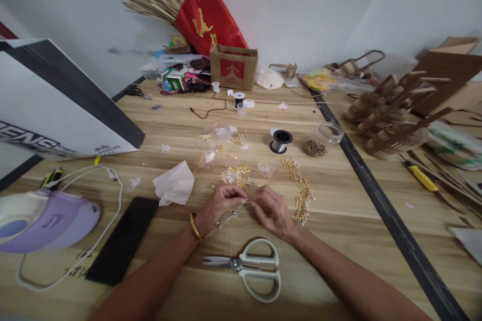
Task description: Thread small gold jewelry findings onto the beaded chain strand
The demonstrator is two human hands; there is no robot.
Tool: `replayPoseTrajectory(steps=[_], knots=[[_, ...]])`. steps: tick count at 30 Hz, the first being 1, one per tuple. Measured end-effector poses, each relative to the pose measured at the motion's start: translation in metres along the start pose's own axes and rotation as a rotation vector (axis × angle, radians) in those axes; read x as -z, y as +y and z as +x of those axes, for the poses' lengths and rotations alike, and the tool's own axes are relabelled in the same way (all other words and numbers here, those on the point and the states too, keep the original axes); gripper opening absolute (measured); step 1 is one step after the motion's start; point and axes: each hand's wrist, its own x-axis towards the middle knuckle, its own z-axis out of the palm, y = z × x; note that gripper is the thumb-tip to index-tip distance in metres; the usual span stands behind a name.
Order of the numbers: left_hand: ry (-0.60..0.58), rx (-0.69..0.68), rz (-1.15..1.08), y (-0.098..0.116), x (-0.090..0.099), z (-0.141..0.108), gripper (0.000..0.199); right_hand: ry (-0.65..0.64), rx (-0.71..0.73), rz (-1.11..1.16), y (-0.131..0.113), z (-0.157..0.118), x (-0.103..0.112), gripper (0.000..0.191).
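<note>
My left hand [222,204] and my right hand [274,209] meet over the middle of the table, thumbs and fingers pinched together. Between their fingertips is the end of a beaded chain [229,217], with a small ring at its tip. The chain runs down under my left hand toward the wrist, where a gold bangle [195,225] sits. Just beyond the fingers lies a pile of gold and clear beads [235,176]. Gold chains [301,193] lie to the right of my right hand. White-handled scissors [246,267] rest below both hands, blades pointing left.
A wire spool [280,141], a glass jar [331,133] and small bead packets [222,134] stand or lie farther back. To the left are a black phone [122,241], crumpled paper [175,184], a purple device [56,220] and a large box [64,100]. Small woven baskets [391,125] stand right.
</note>
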Motion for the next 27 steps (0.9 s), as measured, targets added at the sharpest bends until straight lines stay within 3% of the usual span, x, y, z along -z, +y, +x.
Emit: replayPoseTrajectory(steps=[27], knots=[[-0.034, 0.0, 0.011, 0.003, -0.0021, -0.0007, 0.014, -0.005, 0.003, 0.02, 0.0013, -0.0002, -0.0018, 0.006]])
